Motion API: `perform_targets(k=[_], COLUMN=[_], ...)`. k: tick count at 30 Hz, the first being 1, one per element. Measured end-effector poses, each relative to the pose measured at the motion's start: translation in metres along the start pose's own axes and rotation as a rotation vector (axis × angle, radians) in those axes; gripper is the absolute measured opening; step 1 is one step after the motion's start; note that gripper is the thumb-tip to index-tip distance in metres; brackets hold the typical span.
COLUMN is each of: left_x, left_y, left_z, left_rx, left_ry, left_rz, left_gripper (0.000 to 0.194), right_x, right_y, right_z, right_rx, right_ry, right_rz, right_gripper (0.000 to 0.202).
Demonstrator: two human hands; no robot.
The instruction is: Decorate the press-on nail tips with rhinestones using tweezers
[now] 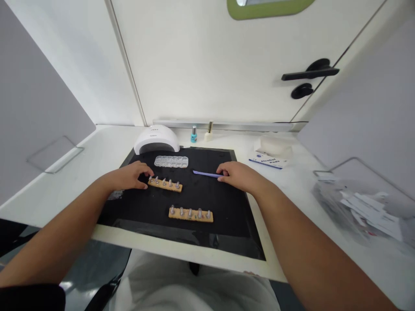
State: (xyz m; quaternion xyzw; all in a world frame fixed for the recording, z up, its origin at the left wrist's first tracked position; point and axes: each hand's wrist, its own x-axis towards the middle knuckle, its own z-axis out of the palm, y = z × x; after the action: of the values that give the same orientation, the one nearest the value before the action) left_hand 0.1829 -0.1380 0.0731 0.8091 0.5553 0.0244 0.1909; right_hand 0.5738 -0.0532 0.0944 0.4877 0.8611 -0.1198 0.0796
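My left hand (131, 176) is at the left end of a tan strip (165, 185) carrying several small pegs with pale nail tips. Its thumb and forefinger close on that end from either side. Between the fingertips of my right hand (238, 175) is a slim purple stick (205, 174), lying low over the black mat (207, 192) and pointing left. A second tan strip (190, 215), also with a row of nail tips, sits nearer the front of the mat. Behind the first strip lies a clear compartment case (171, 162) with small pieces inside.
A white nail lamp (156, 139) stands at the back left. Behind the mat are a blue bottle (193, 135) and a cream bottle (209, 133). An alcohol pads box (267, 160) lies at right, near a clear bag of packets (366, 211). Clear plastic bits (115, 195) lie by my left wrist.
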Motion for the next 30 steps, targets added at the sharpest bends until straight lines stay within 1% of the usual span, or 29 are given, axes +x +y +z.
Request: perform_targets(k=[5,12,15,21,23,25,27,30], left_x=[0.003,-0.001,-0.004,-0.011,-0.016,-0.023,-0.029,-0.034], left_y=[-0.002,-0.004,-0.002,-0.002,-0.008,-0.017,-0.028,-0.044], left_z=[0.003,0.008,0.012,0.018,0.017,0.018,0.020,0.029], left_rx=[-0.021,-0.047,-0.044,-0.034,-0.031,-0.027,-0.019,0.001], left_ry=[-0.005,0.039,0.092,0.251,0.315,0.395,0.487,0.618], left_rz=[0.045,0.129,0.167,0.189,0.170,0.119,0.035,-0.134], left_gripper=[0.029,0.027,0.027,0.027,0.027,0.027,0.027,0.029], right_x=[0.000,0.001,0.000,-0.003,-0.004,-0.006,-0.006,-0.007], right_y=[0.001,0.001,0.001,0.000,0.000,0.000,0.001,0.003], right_z=[0.000,-0.001,-0.002,-0.004,-0.004,-0.005,-0.005,-0.006], right_rx=[0.002,0.008,0.005,-0.013,-0.018,-0.018,-0.014,-0.003], right_ry=[-0.010,-0.016,-0.017,0.000,0.002,0.002,-0.001,-0.003], right_rz=[0.009,0.013,0.016,0.010,0.006,0.001,-0.002,0.000], right_gripper=[0.030,0.030,0.029,0.030,0.030,0.030,0.030,0.030])
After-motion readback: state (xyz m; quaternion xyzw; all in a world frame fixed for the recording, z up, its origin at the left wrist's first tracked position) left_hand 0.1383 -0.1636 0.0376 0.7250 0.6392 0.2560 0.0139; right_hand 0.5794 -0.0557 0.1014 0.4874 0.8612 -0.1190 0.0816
